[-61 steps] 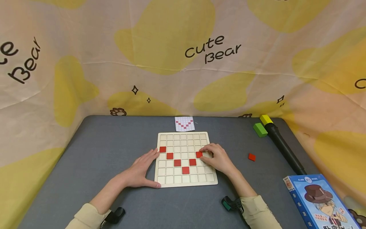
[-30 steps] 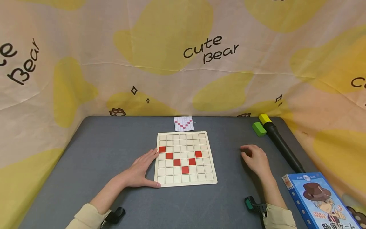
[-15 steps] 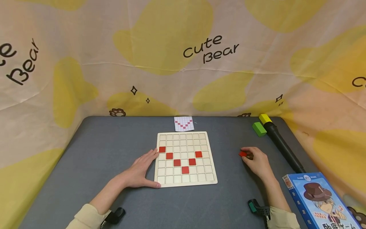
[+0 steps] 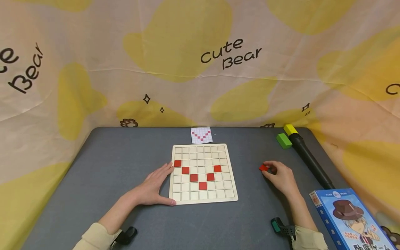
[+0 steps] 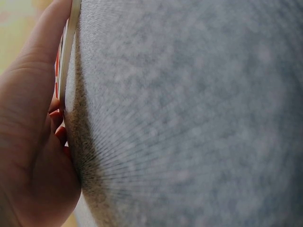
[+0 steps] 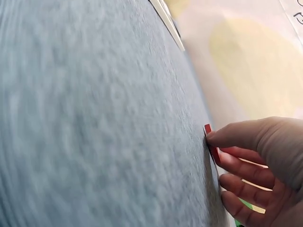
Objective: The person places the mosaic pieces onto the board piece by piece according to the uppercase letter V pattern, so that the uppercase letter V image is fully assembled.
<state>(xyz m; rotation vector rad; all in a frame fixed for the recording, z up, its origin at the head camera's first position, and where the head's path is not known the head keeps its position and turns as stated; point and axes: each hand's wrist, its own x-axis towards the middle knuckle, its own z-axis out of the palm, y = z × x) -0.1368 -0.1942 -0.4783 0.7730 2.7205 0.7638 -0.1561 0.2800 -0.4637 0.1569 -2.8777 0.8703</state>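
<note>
A white grid board lies on the table, with several red square tiles in its cells forming a lopsided V. Along the board's left edge rests my left hand, fingers fairly straight and thumb at the lower left corner. To the right of the board, my right hand pinches a red square tile between thumb and fingers, close to the table surface. The right wrist view shows that same tile tilted on its edge under the thumb. Behind the board lies a small pattern card printed with a pink V.
At the back right are a green block, a yellow block and a long black stick-like object. A blue box with a cartoon figure sits at the right front. A patterned cloth hangs behind the grey table.
My right hand has left the board, moved right to the loose red tile and taken it between thumb and fingers. The tile has shifted slightly left. The left hand stays put.
</note>
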